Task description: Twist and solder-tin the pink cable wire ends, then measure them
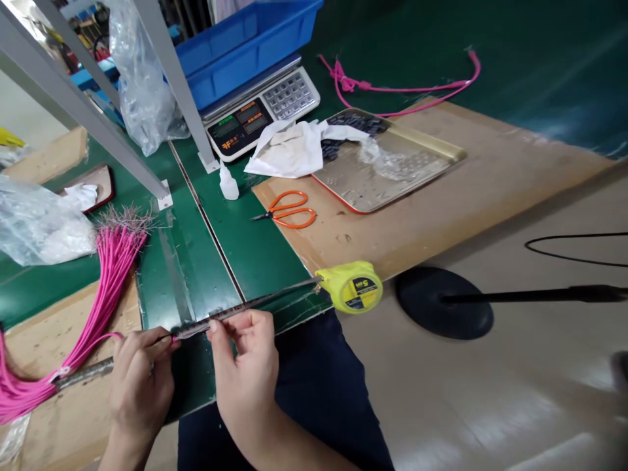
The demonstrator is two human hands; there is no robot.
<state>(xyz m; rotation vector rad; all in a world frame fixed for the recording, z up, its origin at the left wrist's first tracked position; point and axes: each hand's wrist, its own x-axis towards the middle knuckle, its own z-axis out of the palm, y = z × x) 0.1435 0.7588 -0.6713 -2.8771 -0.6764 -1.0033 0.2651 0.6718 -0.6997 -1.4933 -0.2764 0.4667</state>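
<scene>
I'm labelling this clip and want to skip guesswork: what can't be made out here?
- Head view: what the left hand and right hand pinch at the tape measure blade is too small and covered by fingertips.
- Pink cord bundle: its far end is cut off by the left edge.
- Scale display: digits too small.
- Tray contents: partly hidden by white cloth.

Glossy yellow plastic tape-measure case [354,286], matt green mat [255,245], dull metal tray [392,167], crumpled white cloth [289,149].

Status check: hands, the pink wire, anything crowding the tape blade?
Left hand and right hand pinching one pink wire against the tape blade. Pink wire bundle left of it. Yellow tape case at the table edge.
</scene>
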